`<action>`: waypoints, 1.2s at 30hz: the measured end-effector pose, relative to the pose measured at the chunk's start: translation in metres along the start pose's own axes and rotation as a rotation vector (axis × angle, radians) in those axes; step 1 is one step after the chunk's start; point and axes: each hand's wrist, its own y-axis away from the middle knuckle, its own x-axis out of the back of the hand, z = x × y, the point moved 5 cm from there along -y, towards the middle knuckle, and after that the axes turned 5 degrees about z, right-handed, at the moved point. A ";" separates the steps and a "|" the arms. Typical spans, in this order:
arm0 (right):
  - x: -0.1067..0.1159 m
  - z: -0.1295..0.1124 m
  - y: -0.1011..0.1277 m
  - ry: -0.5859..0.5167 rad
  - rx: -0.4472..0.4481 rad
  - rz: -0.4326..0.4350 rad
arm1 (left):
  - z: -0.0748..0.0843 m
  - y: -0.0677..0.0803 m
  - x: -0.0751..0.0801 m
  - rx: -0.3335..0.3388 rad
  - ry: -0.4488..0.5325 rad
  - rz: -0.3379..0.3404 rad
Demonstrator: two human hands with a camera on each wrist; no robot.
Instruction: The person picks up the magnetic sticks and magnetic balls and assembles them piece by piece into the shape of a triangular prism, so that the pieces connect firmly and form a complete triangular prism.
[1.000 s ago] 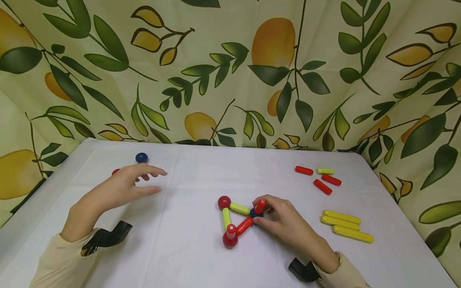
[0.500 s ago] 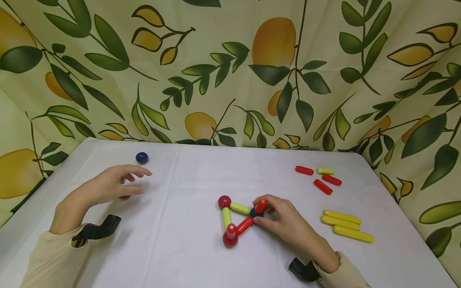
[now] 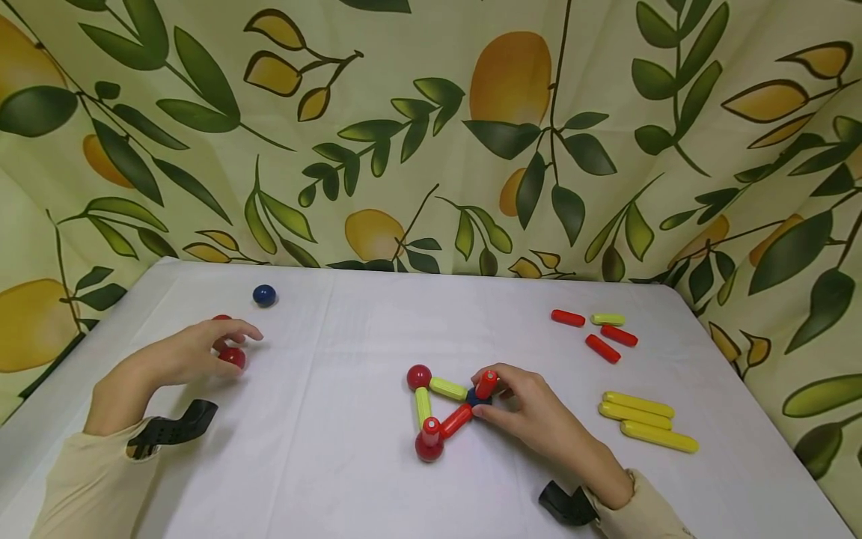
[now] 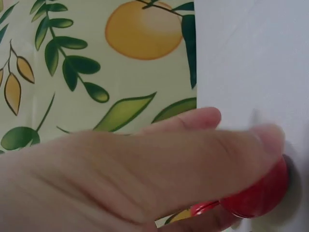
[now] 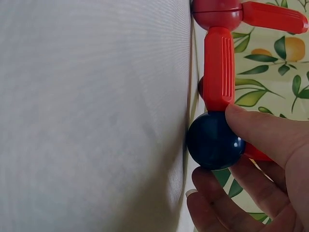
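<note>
we see the left hand (image 3: 176,358) at the left of the white table (image 3: 337,464), fingers curled round a red ball (image 3: 233,357), while the right hand (image 3: 539,419) pinches the blue ball (image 5: 214,140) at the right corner of the stick triangle (image 3: 441,408) near the middle. a leaf-and-lemon cloth (image 3: 431,127) hangs behind, with a loose blue ball (image 3: 264,295) far left and red sticks (image 3: 595,335) and yellow sticks (image 3: 646,423) lying well apart to the right.

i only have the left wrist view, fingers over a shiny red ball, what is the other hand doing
Observer: The right hand pinches a dark blue ball at one corner of a flat triangle of plastic rods.
Operator: any loose balls left
Observer: One more dark blue ball lies alone beyond the left hand, near the white table edge.
Operator: spare rods?
Observer: Three long yellow rods lie side by side, right of the triangle.
</note>
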 end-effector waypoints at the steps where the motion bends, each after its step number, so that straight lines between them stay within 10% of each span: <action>1: 0.000 0.000 0.000 -0.001 0.000 0.000 | -0.002 0.000 -0.001 0.020 0.001 -0.014; 13: -0.001 0.000 0.001 0.000 0.017 0.013 | -0.010 -0.002 -0.002 0.114 0.003 -0.046; 36: 0.000 -0.003 0.001 0.023 0.036 0.028 | 0.073 -0.001 -0.004 -0.201 0.018 0.211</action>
